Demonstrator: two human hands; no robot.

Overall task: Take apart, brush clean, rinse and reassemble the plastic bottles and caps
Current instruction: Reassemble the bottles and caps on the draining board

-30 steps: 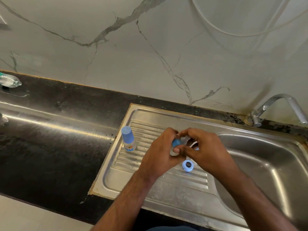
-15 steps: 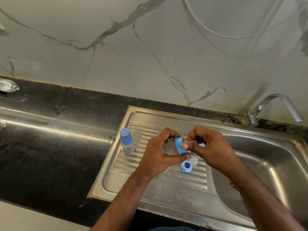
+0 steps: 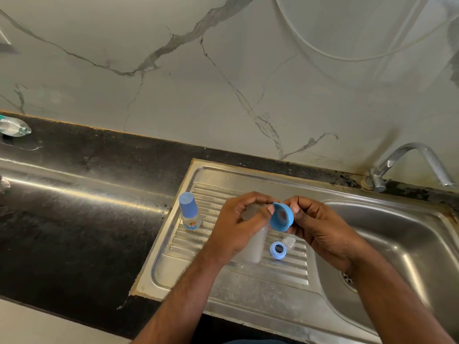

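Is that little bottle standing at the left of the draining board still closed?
Closed. The small bottle stands upright on the draining board with its tall blue cap still on top; neither hand touches it.

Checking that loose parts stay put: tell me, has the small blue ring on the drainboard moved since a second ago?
No. The blue ring lies on the same drainboard ridges, below the hands, as far from the capped bottle as before; only the camera shifted.

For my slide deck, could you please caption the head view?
Left hand holds a translucent plastic bottle while the right hand pinches its round blue plastic cap above the ribbed steel drainboard.
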